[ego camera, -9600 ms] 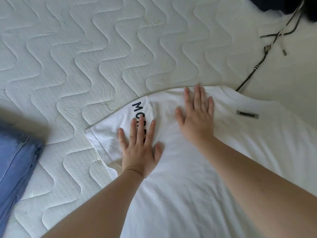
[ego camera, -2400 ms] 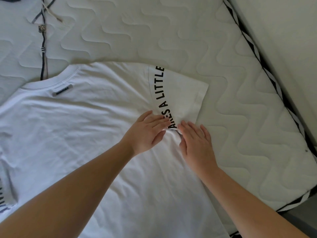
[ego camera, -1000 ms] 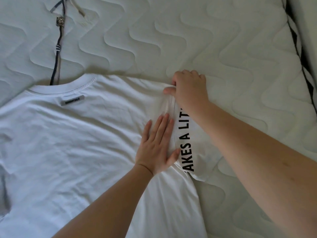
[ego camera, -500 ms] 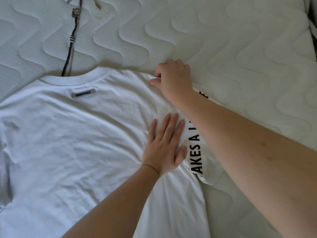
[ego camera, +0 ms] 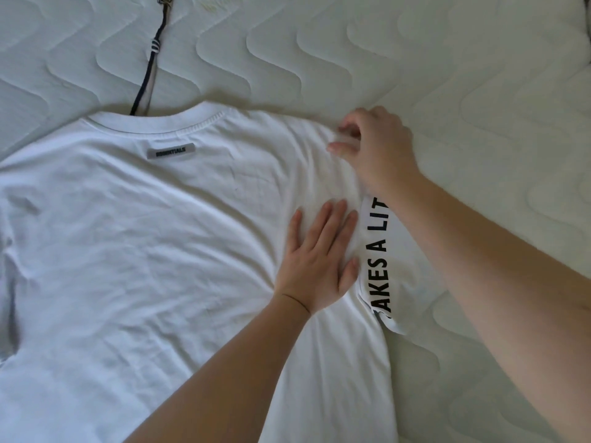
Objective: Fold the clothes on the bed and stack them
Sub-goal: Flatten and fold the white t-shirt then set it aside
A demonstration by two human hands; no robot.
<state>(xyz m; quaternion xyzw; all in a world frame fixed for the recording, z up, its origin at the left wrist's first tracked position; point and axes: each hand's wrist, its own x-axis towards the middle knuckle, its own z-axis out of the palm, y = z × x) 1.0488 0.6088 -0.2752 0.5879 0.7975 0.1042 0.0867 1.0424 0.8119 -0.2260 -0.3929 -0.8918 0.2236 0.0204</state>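
Observation:
A white T-shirt (ego camera: 153,257) lies back-up on the bed, with a grey label under its collar and black lettering on its right sleeve (ego camera: 380,260). My left hand (ego camera: 319,260) presses flat on the shirt body beside that sleeve, fingers straight. My right hand (ego camera: 374,148) is at the shirt's right shoulder, where its fingertips and thumb pinch the shoulder seam fabric. My right forearm covers the upper part of the sleeve.
The white quilted mattress (ego camera: 479,91) stretches beyond and to the right of the shirt. A dark cord (ego camera: 150,68) with a small bead lies above the collar, running off the top edge.
My right hand has stayed at the shoulder seam and loosened into a fingertip pinch. My left hand still presses flat beside the sleeve. The view has shifted slightly.

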